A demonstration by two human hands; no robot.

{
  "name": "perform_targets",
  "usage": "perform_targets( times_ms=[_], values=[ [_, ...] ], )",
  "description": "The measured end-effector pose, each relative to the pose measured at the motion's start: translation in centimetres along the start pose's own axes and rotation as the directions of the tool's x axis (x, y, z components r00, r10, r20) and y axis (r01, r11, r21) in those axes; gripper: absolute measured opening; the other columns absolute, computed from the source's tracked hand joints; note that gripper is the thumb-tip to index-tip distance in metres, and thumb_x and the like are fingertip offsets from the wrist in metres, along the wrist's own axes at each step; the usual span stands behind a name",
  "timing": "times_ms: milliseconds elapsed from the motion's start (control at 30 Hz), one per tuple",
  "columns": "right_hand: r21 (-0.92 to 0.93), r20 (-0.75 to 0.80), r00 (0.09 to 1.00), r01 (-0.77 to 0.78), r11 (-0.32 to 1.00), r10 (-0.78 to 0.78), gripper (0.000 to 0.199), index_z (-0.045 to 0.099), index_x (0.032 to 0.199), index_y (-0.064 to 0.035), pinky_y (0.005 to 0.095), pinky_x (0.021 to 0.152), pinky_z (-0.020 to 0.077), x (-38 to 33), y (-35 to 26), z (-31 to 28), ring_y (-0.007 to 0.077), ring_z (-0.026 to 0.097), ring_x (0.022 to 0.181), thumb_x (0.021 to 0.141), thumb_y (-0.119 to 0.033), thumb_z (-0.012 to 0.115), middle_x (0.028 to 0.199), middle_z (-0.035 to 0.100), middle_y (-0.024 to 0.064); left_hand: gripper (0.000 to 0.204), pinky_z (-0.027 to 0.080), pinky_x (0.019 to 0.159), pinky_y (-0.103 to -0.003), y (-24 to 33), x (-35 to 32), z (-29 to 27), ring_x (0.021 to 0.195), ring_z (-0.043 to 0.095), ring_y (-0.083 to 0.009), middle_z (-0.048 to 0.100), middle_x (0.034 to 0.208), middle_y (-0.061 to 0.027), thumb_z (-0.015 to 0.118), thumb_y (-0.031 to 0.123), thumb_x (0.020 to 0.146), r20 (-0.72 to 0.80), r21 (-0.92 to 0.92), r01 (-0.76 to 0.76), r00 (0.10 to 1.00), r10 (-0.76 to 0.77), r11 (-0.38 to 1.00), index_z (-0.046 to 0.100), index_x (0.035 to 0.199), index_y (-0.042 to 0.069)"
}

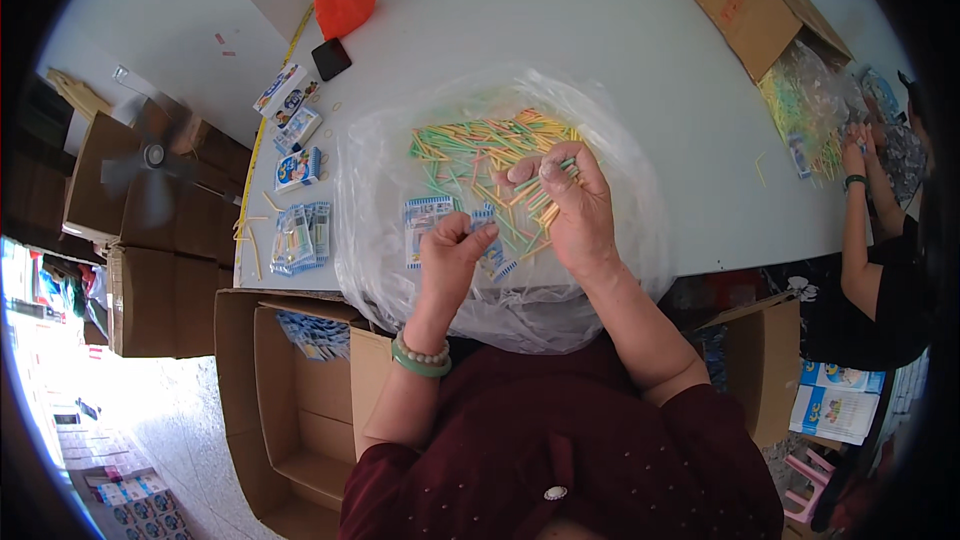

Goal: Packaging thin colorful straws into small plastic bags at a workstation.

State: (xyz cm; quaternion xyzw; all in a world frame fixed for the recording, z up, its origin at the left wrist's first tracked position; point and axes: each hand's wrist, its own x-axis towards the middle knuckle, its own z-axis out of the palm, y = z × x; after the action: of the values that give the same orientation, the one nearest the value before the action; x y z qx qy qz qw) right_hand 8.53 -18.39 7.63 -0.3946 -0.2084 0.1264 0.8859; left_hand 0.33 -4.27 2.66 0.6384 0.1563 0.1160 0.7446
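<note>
Right hand (572,208) grip pinching bunch of thin coloured sticks (548,188), lifted off loose stick pile (470,145) just beyond grip. Left hand (452,252) grip pressed together on small packet (487,240), close beside for filling. Clear plastic sheet (370,190) on desk (640,60) keeps sticks together.

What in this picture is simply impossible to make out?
All in the head view:
- What the left hand pinches: its curled fingers hide it.
- How many sticks the right hand grips: the fingers cover them.
- The co-worker's hands: too small and bent by the rim.
- Inside the cardboard box: mostly shadowed by its walls.
</note>
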Motion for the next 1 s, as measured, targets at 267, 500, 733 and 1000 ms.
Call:
perform_targets(
  times_ms=[267, 500, 733, 1000],
  values=[
    [-0.165, 0.062, 0.981, 0.191, 0.968, -0.183, 0.006, 0.042, 0.099, -0.0050, 0.0432, 0.089, 0.0493, 0.2, 0.7, 0.7, 0.0272, 0.063, 0.091, 0.098, -0.011, 0.044, 0.088, 0.062, 0.0138, 0.011, 0.043, 0.062, -0.026, -0.1, -1.2, 1.5, 0.070, 0.045, -0.0067, 0.056, 0.079, 0.0033, 0.061, 0.007, 0.089, 0.214, 0.519, -0.349, 0.937, 0.276, 0.780, 0.053, 0.093, 0.000],
    [-0.155, -0.006, 0.981, 0.189, 0.970, -0.192, 0.009, 0.041, 0.100, -0.0049, 0.0389, 0.087, 0.0491, -0.8, 0.2, -0.9, 0.0241, 0.063, 0.090, 0.098, -0.012, 0.046, 0.090, 0.062, 0.0129, 0.011, 0.039, 0.058, -0.021, -0.6, -1.3, 0.0, 0.066, 0.042, -0.0039, 0.053, 0.073, 0.0052, 0.064, 0.002, 0.085, 0.129, 0.442, -0.155, 0.986, 0.108, 0.883, 0.055, 0.081, 0.002],
    [-0.809, 0.102, 0.990, 0.023, 0.588, 0.102, 0.002, 0.045, 0.093, -0.0031, 0.0351, 0.089, 0.0458, -3.4, 3.3, -6.4, 0.0209, 0.060, 0.092, 0.093, -0.003, 0.047, 0.090, 0.062, 0.0110, 0.024, 0.032, 0.053, -0.018, -0.2, -1.5, 0.0, 0.061, 0.039, 0.0001, 0.052, 0.066, 0.0083, 0.071, -0.002, 0.079, 0.051, 0.144, -0.086, 0.996, 0.080, 0.986, 0.051, 0.068, 0.008],
    [-0.092, 0.011, 0.997, 0.083, 0.992, -0.082, 0.008, 0.043, 0.095, -0.0033, 0.0416, 0.090, 0.0472, -0.4, -0.9, 0.8, 0.0234, 0.062, 0.089, 0.096, -0.010, 0.047, 0.087, 0.062, 0.0138, 0.030, 0.030, 0.044, -0.019, 0.9, -1.5, 0.9, 0.051, 0.039, -0.0008, 0.050, 0.061, 0.0067, 0.071, 0.000, 0.080, 0.064, 0.174, -0.049, 0.997, 0.038, 0.983, 0.046, 0.066, 0.010]
  ],
)
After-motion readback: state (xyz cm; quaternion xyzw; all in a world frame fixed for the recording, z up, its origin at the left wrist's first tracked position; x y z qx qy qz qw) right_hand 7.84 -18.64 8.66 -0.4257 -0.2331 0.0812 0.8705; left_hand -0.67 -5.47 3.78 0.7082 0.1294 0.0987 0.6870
